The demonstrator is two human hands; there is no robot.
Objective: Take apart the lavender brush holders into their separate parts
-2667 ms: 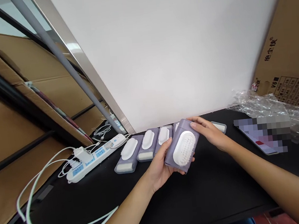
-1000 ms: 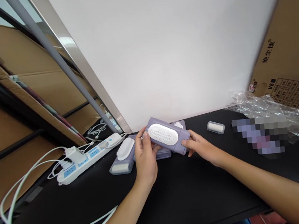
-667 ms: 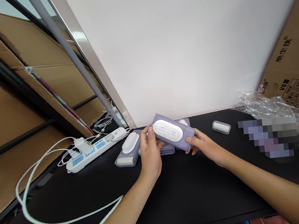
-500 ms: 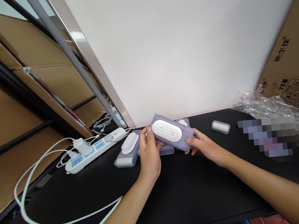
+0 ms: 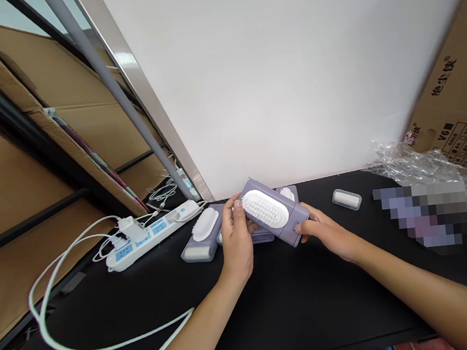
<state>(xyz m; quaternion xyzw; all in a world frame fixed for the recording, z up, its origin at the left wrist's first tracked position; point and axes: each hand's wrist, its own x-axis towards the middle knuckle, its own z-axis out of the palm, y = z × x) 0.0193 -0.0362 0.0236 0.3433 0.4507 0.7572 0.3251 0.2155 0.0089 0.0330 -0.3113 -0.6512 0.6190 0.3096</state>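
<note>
Both hands hold a purple cleaning brush (image 5: 265, 209) with a white oval bristle pad, tilted down to the right above the black table. My left hand (image 5: 238, 232) is closed on its left end, thumb beside the bristles. At the other end, my right hand (image 5: 324, 231) grips the body, with its thumb at a small oval button. A similar purple brush (image 5: 203, 233) with a clear end cover over a white roller lies left of my left hand. More purple pieces lie behind the held brush, partly hidden by it.
A white power strip (image 5: 152, 235) with plugs and cables lies at left. To the right are a white roller in a clear case (image 5: 346, 199), crumpled clear plastic (image 5: 406, 166), a blurred-out patch and a cardboard box (image 5: 457, 98). A white wall stands behind the black table (image 5: 311, 299).
The held brush has tilted slightly more downward at its right end. My right thumb stays at the button. The whole view has shifted slightly.
</note>
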